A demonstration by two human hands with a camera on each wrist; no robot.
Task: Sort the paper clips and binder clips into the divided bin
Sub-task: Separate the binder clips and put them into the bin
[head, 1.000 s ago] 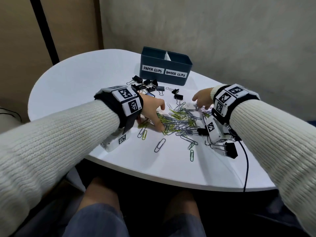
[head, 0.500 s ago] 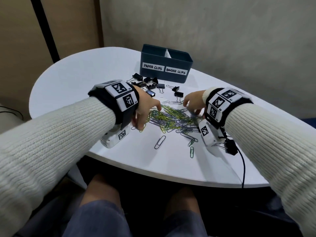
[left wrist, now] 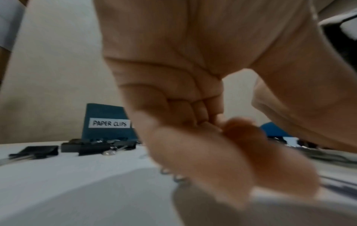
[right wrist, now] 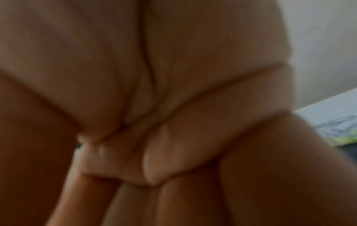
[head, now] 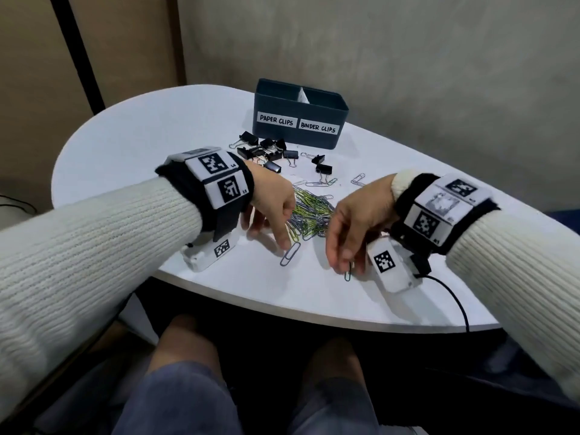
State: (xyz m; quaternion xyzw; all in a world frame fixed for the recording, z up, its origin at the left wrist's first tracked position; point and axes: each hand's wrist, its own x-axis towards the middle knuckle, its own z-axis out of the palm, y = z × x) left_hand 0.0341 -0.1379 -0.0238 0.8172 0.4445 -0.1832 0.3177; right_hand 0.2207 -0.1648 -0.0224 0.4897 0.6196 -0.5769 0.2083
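Reaching down: L hand (head: 273, 211) fingertip pressing grey paper clip (head: 290, 254); R hand (head: 354, 227) pinching green clip (head: 347, 275).

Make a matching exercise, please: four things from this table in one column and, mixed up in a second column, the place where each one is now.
Things
1. bin
2. binder clips
3. big grey clip
4. green clip

Places
A. at the fingertips of the right hand
B. at the far side of the table, near the wall
C. at the fingertip of the left hand
D. just in front of the bin

Pairs: 1-B, 2-D, 3-C, 4-A
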